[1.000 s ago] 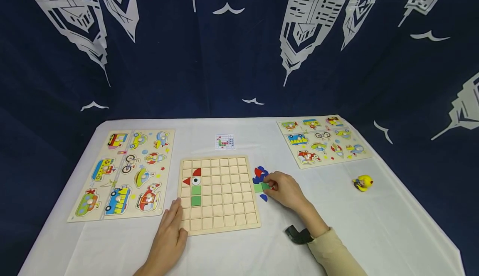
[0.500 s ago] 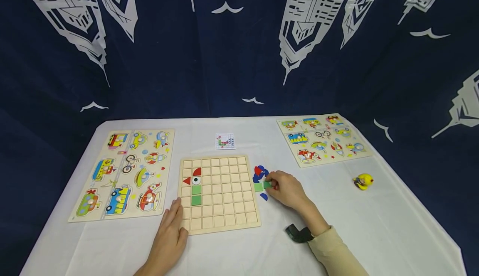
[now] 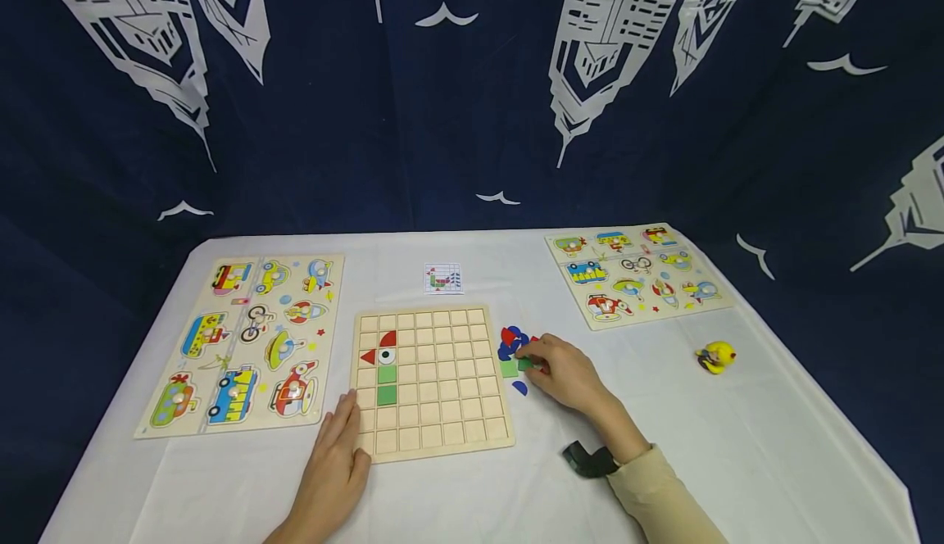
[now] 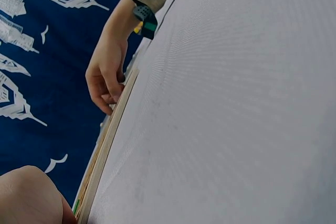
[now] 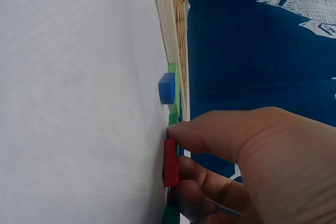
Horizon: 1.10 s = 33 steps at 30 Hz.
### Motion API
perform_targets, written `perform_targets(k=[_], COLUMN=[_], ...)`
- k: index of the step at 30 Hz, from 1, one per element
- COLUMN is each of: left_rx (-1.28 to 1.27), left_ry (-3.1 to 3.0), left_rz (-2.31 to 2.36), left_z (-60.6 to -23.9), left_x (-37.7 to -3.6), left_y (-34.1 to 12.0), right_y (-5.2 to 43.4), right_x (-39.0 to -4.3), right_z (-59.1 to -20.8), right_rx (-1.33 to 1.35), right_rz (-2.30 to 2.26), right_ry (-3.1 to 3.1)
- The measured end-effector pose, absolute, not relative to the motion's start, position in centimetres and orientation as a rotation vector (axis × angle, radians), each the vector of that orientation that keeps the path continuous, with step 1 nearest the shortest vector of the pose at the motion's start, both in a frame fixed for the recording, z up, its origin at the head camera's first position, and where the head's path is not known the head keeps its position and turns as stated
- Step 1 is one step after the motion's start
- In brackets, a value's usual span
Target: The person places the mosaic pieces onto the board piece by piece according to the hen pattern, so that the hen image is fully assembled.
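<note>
head view: my left hand (image 3: pixel 332 458) lies flat, steadying the grid board (image 3: pixel 431 380); my right hand (image 3: pixel 564 376) picks among loose tiles (image 3: pixel 514 353) beside it.
left wrist view: board edge (image 4: pixel 107 145) only.
right wrist view: fingers (image 5: pixel 210 182) curled, pinching a red tile (image 5: pixel 170 162); next, i judge, lift it cleanly.

A person sits at a table with a white cloth (image 3: pixel 472 495). The left hand (image 3: pixel 332 466) lies flat on the lower left corner of a wooden grid board (image 3: pixel 431 380). On the board there are two red pieces, one eye piece and two green squares. The right hand (image 3: pixel 564 374) rests on a small pile of loose pieces (image 3: pixel 512 351) just beside the board and its fingers pinch a dark green piece (image 3: pixel 525 363).
</note>
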State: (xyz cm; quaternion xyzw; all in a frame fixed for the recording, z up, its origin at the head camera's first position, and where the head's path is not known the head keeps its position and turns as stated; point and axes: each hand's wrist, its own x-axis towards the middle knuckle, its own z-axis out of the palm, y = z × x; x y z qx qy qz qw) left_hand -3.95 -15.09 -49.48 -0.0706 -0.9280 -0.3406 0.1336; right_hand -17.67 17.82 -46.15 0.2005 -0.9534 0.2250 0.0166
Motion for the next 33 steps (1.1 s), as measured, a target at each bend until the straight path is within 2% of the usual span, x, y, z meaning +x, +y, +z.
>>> perform_targets(k=[10, 16, 26, 33], left_rx=[-0.210, -0.195, -0.181, -0.187], left_ry=[-2.687, -2.699, -2.738, -2.711], left_rz=[-0.949, -0.976, -0.961, -0.951], left_z=[-49.6, -49.6, -49.1, -49.9], left_x=[-4.0, -4.0, -3.9, -3.9], left_y=[-15.2, -15.1, -15.9, -15.0], right_y=[17.8, 18.0, 17.7, 18.6], right_x=[-17.7, -17.8, -17.5, -17.8], right_z=[-45.4, -45.3, -46.0, -45.8], right_rx=[0.500, 0.479, 0.739, 0.760], right_rz=[0.876, 0.819, 0.783, 0.771], right_ry=[-3.075, -3.087, -3.002, -2.984])
